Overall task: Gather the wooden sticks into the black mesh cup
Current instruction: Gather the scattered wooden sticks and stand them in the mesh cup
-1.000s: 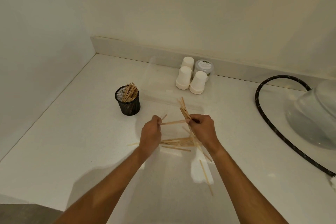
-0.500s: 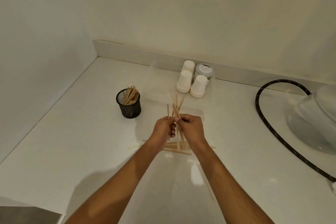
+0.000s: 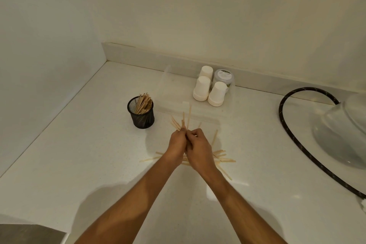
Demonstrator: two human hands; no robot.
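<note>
Both hands, left hand (image 3: 178,142) and right hand (image 3: 198,145), are pinching a fanned bundle of wooden sticks (image 3: 183,120) together over the worktop (image 3: 79,160). More loose sticks (image 3: 222,157) are lying beneath the wrists. Far-left, the black mesh cup (image 3: 141,114) is standing partly filled, with bare worktop between it and the hands.

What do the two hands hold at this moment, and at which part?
Both the left hand and the right hand grip a small bundle of thin wooden sticks near its lower end; the upper ends fan out above the fingers.
</note>
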